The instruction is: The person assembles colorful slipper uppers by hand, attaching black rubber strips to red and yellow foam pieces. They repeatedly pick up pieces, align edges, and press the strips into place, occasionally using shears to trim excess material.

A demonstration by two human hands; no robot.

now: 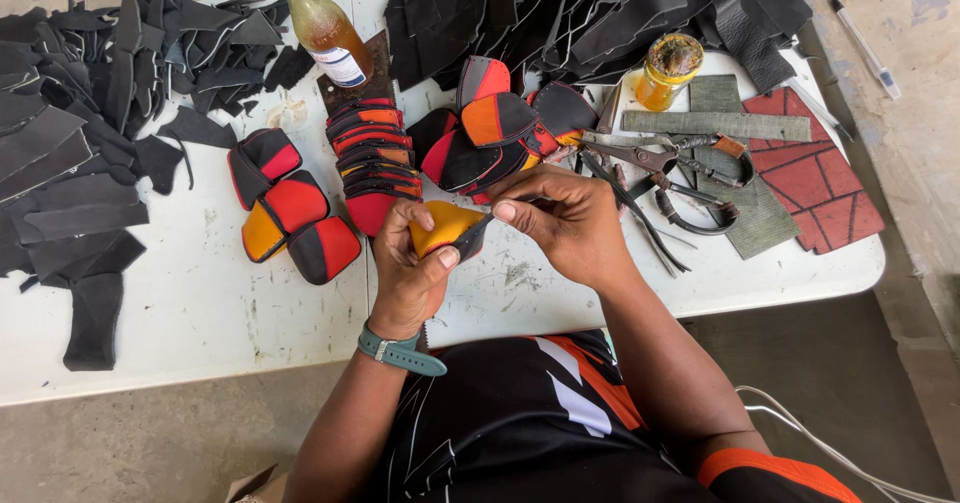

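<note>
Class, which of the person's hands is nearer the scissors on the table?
Right. The right hand is just beside the scissors; the left hand is farther away, across the yellow piece both hold.

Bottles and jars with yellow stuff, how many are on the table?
2. A tall bottle stands at the table's far edge, left of the middle. A small jar sits to the right, above the pliers. Leather piles may hide others.
</note>
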